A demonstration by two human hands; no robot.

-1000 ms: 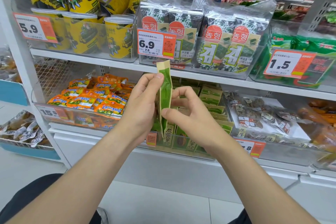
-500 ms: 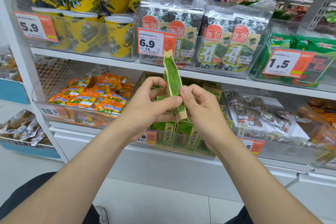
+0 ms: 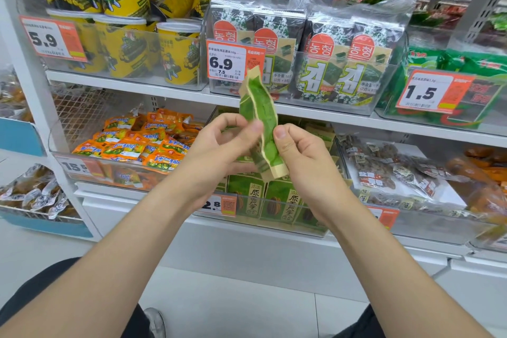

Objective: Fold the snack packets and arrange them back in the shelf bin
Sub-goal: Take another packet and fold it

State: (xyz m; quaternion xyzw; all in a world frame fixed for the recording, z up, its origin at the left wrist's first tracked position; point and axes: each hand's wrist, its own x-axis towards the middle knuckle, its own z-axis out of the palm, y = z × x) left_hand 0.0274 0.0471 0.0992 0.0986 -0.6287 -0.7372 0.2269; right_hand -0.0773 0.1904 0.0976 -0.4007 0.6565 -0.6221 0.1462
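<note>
Both bare forearms reach up from the lower corners of the view and converge at the centre, wrists nearly level and near each other. The left grip (image 3: 219,145) is curled, its thumb stretched towards the right and pressing the left edge of a green snack packet (image 3: 260,107), with the fingers folded behind it. The right grip (image 3: 304,162) faces it, thumb tip against the packet's right edge and the other fingers curled by its lower end. The two thumbs sit just apart, the packet pinched between them.
</note>
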